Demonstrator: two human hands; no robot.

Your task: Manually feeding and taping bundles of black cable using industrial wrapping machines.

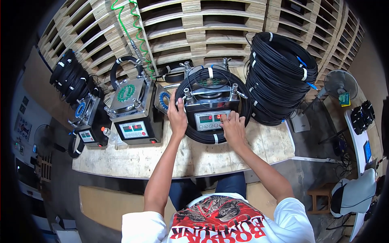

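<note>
A large coil of black cable, bound with white bands, loops around a box-shaped machine with a metal top and wing nuts. My left hand lies against the coil's left side, beside the machine, its fingers stretched upward. At the machine's front, my right hand reaches over the control panel, which has red and green displays and round buttons. Its index finger touches or hovers just over the panel's right part; I cannot tell which. The fingers are bent and apart, with nothing visible in them.
Tall stacked black cable coils stand right of the machine. To the left are a similar machine with a green ring pattern and a smaller one, with more coils behind. Wooden pallets rise behind the wooden table. A fan stands right.
</note>
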